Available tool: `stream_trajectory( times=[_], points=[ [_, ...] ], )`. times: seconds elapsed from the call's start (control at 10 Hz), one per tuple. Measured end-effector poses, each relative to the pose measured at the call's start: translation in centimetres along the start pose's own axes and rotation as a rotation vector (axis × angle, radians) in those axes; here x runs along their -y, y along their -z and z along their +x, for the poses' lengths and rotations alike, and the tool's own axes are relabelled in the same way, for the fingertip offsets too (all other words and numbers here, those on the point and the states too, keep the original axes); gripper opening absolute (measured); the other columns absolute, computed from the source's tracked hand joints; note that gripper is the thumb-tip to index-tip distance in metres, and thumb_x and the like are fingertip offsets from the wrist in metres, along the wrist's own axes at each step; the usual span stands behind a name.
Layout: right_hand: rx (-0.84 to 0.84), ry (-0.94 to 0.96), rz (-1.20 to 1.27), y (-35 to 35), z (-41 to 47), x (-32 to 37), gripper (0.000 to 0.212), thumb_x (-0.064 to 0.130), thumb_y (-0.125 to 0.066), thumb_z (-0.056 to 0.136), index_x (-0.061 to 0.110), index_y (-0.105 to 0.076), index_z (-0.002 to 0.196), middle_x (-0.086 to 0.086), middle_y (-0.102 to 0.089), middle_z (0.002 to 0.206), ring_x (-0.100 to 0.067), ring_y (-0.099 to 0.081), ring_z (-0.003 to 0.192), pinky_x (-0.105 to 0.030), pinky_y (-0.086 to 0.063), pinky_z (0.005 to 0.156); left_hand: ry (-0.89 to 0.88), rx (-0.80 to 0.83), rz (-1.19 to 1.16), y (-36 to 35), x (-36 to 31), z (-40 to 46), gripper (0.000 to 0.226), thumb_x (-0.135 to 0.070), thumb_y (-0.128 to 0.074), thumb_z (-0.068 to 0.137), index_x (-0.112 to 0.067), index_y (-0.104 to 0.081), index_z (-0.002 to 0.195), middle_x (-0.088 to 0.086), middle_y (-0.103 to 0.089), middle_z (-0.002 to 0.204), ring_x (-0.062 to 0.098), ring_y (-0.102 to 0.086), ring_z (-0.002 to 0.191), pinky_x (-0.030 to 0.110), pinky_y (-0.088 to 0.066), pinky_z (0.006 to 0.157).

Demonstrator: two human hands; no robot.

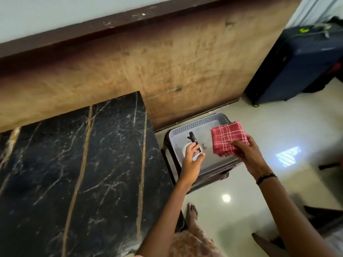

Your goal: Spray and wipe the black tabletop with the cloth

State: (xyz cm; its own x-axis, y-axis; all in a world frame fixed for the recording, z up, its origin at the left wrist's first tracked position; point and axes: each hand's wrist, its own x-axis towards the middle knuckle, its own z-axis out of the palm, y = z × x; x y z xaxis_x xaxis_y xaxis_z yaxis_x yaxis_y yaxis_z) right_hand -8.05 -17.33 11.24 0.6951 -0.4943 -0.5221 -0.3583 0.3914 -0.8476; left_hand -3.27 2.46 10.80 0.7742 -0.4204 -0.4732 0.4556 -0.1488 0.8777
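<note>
Over one grey tray (199, 125) beside the black tabletop (74, 173), the left hand (191, 160) grips one spray bottle (194, 140) (black nozzle), the right hand (248, 154) pinches one folded red cloth (227, 140).

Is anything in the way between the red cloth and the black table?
Nothing visible blocks it. The right hand holds the red cloth over the grey tray, just right of the black tabletop. Only the left hand, gripping the spray bottle, lies between them.
</note>
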Motion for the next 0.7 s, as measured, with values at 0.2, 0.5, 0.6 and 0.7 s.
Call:
stream_trajectory(
  times=[0.2,0.5,0.6,0.7],
  points=[
    [-0.025,-0.067,-0.215,2.7,8.6,-2.8,0.045,0.000,-0.065,0.083,0.006,-0.048,0.124,-0.016,-0.061,0.112,-0.023,-0.062,0.087,-0.027,-0.055,0.062,-0.011,-0.044,0.275,-3.0,0.8,2.9,0.056,-0.014,-0.052,0.094,-0.017,-0.030,0.144,0.004,-0.031,0.152,0.020,-0.031,0.139,0.021,-0.031,0.105],
    [0.105,-0.200,-0.280,3.5,14.9,-6.9,0.049,0.003,-0.065,0.085,0.005,-0.046,0.130,-0.017,-0.057,0.128,-0.028,-0.060,0.107,-0.031,-0.052,0.074,-0.002,-0.065,0.301,-3.5,3.1,4.7,0.057,-0.010,-0.053,0.093,-0.017,-0.030,0.144,0.000,-0.024,0.156,0.017,-0.031,0.140,0.034,-0.035,0.112],
    [-0.119,-0.167,-0.481,4.4,13.8,-8.1,0.048,0.007,-0.068,0.085,0.004,-0.049,0.129,-0.009,-0.055,0.124,-0.027,-0.052,0.115,-0.040,-0.045,0.095,-0.016,-0.064,0.273,-3.3,3.9,4.5,0.055,-0.010,-0.052,0.094,-0.020,-0.031,0.144,-0.003,-0.026,0.154,0.018,-0.037,0.137,0.030,-0.038,0.108],
    [-0.124,-0.147,-0.465,4.5,11.9,-9.5,0.030,0.003,-0.065,0.086,0.007,-0.056,0.115,-0.010,-0.061,0.116,-0.025,-0.055,0.107,-0.037,-0.043,0.093,0.015,-0.068,0.273,-3.1,3.7,4.1,0.054,-0.012,-0.051,0.094,-0.020,-0.032,0.144,-0.002,-0.029,0.153,0.015,-0.034,0.138,0.020,-0.036,0.102]
  ],
)
